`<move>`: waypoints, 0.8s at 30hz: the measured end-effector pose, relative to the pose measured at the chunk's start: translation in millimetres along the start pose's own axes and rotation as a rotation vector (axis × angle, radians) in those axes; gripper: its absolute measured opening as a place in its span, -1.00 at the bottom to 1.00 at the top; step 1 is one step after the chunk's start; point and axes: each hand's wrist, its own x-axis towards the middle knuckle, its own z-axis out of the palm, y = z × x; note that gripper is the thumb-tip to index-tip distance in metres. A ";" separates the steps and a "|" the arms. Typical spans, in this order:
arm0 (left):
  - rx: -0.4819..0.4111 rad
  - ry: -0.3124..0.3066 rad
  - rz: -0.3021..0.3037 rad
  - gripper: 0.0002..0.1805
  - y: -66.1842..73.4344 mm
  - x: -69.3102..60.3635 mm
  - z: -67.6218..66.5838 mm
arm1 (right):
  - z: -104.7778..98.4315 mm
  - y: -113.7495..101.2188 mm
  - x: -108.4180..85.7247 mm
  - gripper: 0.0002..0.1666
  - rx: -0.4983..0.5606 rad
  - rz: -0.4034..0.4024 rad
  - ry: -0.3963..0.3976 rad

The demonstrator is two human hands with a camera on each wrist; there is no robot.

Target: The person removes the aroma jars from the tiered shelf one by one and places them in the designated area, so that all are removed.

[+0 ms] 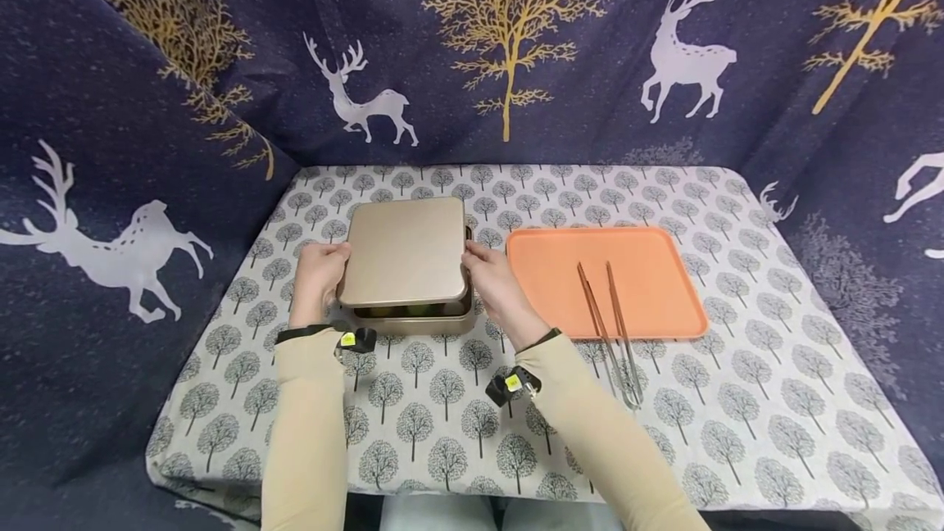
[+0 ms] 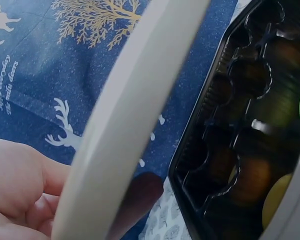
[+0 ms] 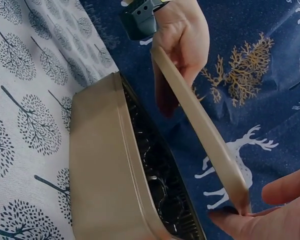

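A gold square lid (image 1: 406,252) is held above a gold tin (image 1: 420,324), raised clear of its rim. My left hand (image 1: 319,279) grips the lid's left edge, and my right hand (image 1: 501,285) pinches its right edge. In the left wrist view, thumb and fingers of the left hand (image 2: 25,195) lie on either side of the lid (image 2: 125,110). Inside the tin is a black plastic tray (image 2: 225,110) with rounded compartments; orange, yellow and green items show there, partly hidden. The right wrist view shows both hands at opposite ends of the lid (image 3: 205,125), beside the tin (image 3: 102,160).
An orange tray (image 1: 538,269) lies to the right of the tin. Metal tongs (image 1: 627,367) with brown tips rest across its front edge, handles toward me. The table has a tree-print cloth (image 1: 413,433); a dark blue curtain (image 1: 457,129) hangs behind and at the sides.
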 end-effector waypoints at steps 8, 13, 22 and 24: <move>-0.012 0.010 -0.019 -0.53 -7.8 0.4 -18.8 | 10.5 4.3 3.2 -0.40 -0.005 -0.011 -0.066; -0.097 0.031 -0.065 -0.52 -11.1 -3.7 -33.8 | 20.0 12.2 5.5 -0.41 0.024 0.041 -0.103; -0.191 0.111 -0.089 -0.48 -1.4 -13.3 -66.4 | 46.3 18.4 5.0 -0.38 0.049 0.066 -0.230; -0.198 0.136 -0.082 -0.49 3.0 -17.1 -75.0 | 54.3 18.3 5.4 -0.37 0.066 0.074 -0.256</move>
